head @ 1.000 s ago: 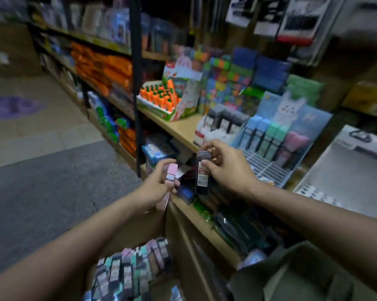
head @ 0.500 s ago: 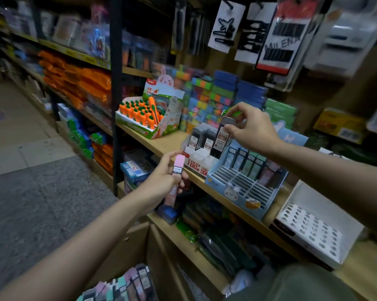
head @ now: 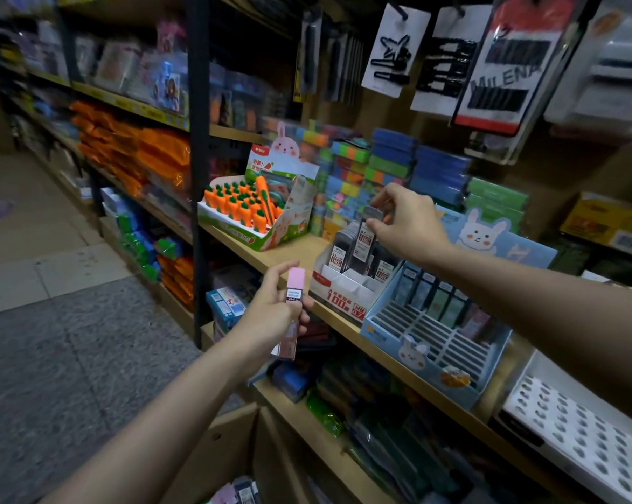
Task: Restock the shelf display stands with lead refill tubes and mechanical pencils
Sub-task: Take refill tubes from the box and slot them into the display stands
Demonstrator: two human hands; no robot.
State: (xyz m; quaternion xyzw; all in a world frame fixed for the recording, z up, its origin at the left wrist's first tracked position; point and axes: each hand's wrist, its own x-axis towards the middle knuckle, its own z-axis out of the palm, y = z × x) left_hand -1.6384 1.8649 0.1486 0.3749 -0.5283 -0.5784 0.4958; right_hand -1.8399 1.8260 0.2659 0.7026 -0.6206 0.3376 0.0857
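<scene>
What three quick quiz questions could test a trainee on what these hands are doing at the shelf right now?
1. True or false: the left hand holds a pink-capped lead tube.
2. The right hand pinches a black lead tube over which stand? A) the carrot display B) the white and red stand C) the blue bunny stand
3. Fill in: the blue bunny stand's front slots look ____.

Key: 1 true; 2 B; 3 empty.
</scene>
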